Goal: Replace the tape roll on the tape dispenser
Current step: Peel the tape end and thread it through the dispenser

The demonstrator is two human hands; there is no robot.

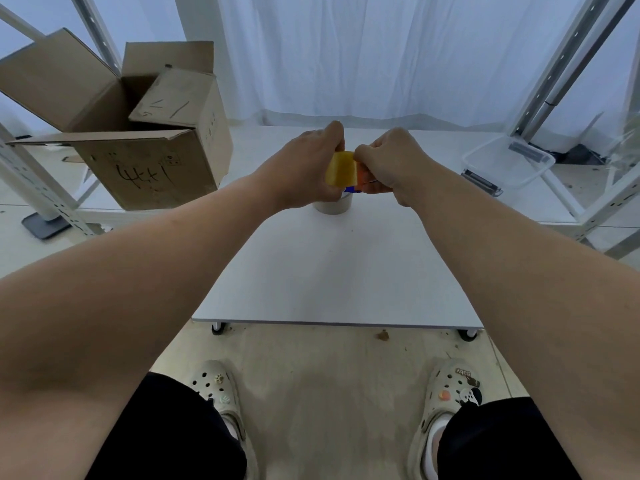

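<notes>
While both your arms reach out over the far half of the white rectangular table point(339, 271), your left hand point(306, 166) is closed around a yellow tape roll point(341, 169), gripping it from the left side, raised above the tabletop. Your right hand point(391, 161) is clenched on an orange and blue plastic tape dispenser point(360, 183), mostly hidden behind your fingers, and it touches the roll's right side. Directly below both hands a beige tape roll point(334, 204) lies flat on the table. Far to the left an open brown cardboard box point(145, 168) with handwritten marks holds a smaller cardboard box point(173, 98) tilted inside it. Far to the right a clear plastic tray point(507, 164) sits on a white shelf; you cannot tell whether anything is in it.
</notes>
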